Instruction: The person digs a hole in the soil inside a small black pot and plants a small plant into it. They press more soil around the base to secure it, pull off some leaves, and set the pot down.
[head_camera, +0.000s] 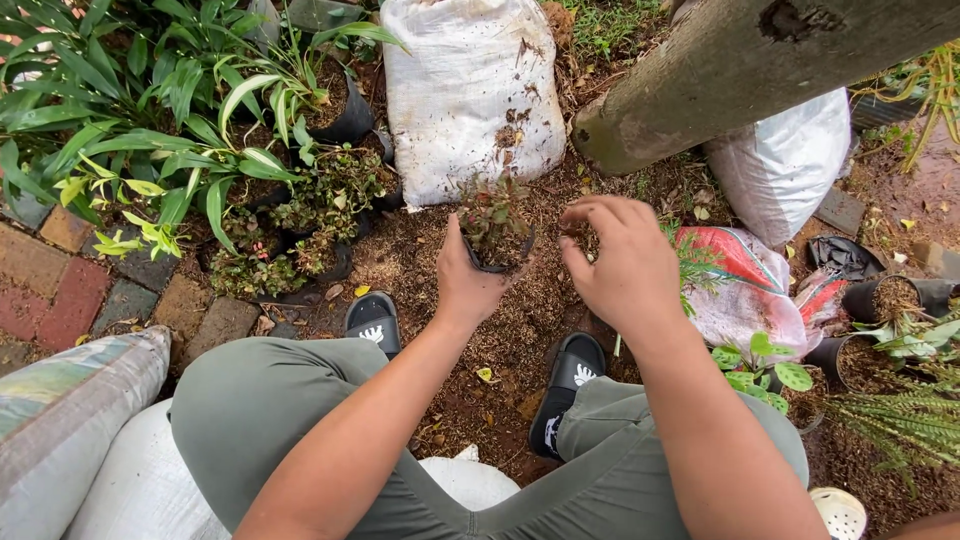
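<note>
Between hands, upright potted seedling.

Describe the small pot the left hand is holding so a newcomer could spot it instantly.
Start at the big white sack standing top centre. Just below it, the left hand cups a small black pot of reddish-green seedlings. It alone is lifted off the ground; the other pots sit on soil.

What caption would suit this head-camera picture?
Left hand holds a small black pot with a seedling; right hand pinches soil beside it.
</note>
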